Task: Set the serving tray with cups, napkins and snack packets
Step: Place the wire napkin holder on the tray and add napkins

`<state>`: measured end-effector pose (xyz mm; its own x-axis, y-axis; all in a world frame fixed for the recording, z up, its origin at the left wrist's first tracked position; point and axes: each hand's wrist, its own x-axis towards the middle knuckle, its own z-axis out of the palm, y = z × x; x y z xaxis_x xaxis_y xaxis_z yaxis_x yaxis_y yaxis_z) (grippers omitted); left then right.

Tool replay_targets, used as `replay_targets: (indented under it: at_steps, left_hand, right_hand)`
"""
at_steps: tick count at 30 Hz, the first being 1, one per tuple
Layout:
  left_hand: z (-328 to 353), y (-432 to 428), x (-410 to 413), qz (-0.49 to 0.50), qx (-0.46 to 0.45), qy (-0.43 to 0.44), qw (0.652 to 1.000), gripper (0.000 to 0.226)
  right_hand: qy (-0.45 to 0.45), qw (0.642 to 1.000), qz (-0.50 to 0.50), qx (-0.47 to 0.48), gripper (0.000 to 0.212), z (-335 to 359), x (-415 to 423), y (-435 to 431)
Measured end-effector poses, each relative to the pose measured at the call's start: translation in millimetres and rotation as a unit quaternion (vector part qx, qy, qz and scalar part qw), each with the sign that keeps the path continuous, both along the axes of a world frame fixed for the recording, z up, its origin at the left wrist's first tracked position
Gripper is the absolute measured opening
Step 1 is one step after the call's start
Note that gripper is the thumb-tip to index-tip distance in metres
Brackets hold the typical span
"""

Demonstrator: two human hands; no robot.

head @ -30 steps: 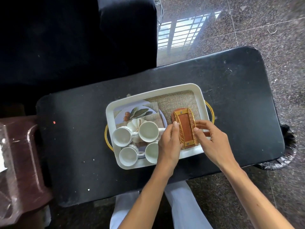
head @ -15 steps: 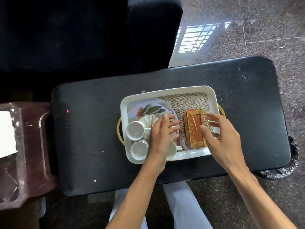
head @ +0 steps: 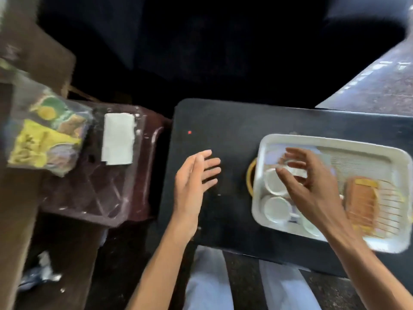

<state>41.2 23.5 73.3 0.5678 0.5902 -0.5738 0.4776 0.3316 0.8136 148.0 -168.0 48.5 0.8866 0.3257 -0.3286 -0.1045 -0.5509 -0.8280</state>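
The white serving tray (head: 290,139) lies on the right of the black table (head: 223,121), blurred by motion. It holds white cups (head: 276,208) on its left side and an orange holder in a gold wire rack (head: 363,203) on burlap at its right. My right hand (head: 312,186) hovers over the cups, fingers spread, holding nothing. My left hand (head: 194,182) is open above bare table left of the tray. A white napkin stack (head: 118,138) and a clear bag of snack packets (head: 44,133) rest on the dark brown stool (head: 93,198) at the left.
A dark sofa (head: 201,41) fills the back. Speckled stone floor (head: 384,86) shows at the upper right. My pale trouser legs (head: 207,283) are below the table's near edge. Crumpled wrapping (head: 38,276) lies on the floor at the lower left.
The view swung left, bringing the stool, napkins and snack bag into sight. My left hand left the cups and moved left off the tray. My right hand shifted from the wire holder over the cups.
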Motion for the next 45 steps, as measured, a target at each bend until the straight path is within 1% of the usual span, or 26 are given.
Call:
replay_targets:
  at_steps: [5, 9, 12, 14, 17, 20, 25, 33, 39, 42, 45]
  left_hand:
    - [-3.0, 93.2, -52.2, 0.095, 0.045, 0.017, 0.994, 0.029]
    - [-13.0, 154.9, -83.7, 0.127, 0.104, 0.032, 0.986, 0.023]
    - [-24.9, 193.4, -94.1, 0.134, 0.161, 0.062, 0.976, 0.018]
    - [-34.5, 217.3, -96.0, 0.135, 0.185, 0.084, 0.97, 0.02]
    - [-46.6, 246.3, -93.2, 0.104, 0.211, 0.113, 0.965, 0.026]
    - [-57.5, 265.8, -88.1, 0.069, 0.23, 0.123, 0.963, 0.028]
    - [-69.8, 281.1, -81.3, 0.028, 0.231, 0.146, 0.962, 0.029]
    - [-80.6, 287.9, -79.6, 0.007, 0.235, 0.159, 0.959, 0.031]
    - [-87.1, 292.8, -78.9, 0.019, 0.207, 0.153, 0.966, 0.035]
    - [-87.7, 292.8, -78.4, 0.019, 0.171, 0.144, 0.975, 0.038]
    - [-86.3, 290.0, -77.4, 0.01, 0.13, 0.137, 0.982, 0.027]
  right_hand:
    - [0.008, 0.998, 0.059, 0.007, 0.037, -5.2, -21.5, 100.2]
    - [0.034, 0.995, 0.087, 0.018, 0.036, -8.9, -41.6, 177.5]
    - [0.051, 0.992, 0.114, 0.016, 0.037, -14.2, -57.8, 226.8]
    - [0.057, 0.99, 0.129, 0.013, 0.039, -18.6, -68.7, 255.0]
    - [0.054, 0.986, 0.16, -0.004, 0.045, -25.7, -83.5, 289.9]
    - [0.057, 0.983, 0.172, -0.019, 0.047, -33.1, -95.2, 315.6]
    - [0.06, 0.984, 0.162, -0.038, 0.051, -41.2, -109.1, 341.3]
    - [0.063, 0.987, 0.138, -0.058, 0.057, -47.8, -117.4, 355.8]
    - [0.051, 0.988, 0.133, -0.062, 0.056, -51.5, -119.2, 357.6]
    - [0.055, 0.988, 0.131, -0.054, 0.054, -53.0, -120.2, 357.0]
    - [0.048, 0.991, 0.118, -0.036, 0.046, -51.4, -119.3, 353.7]
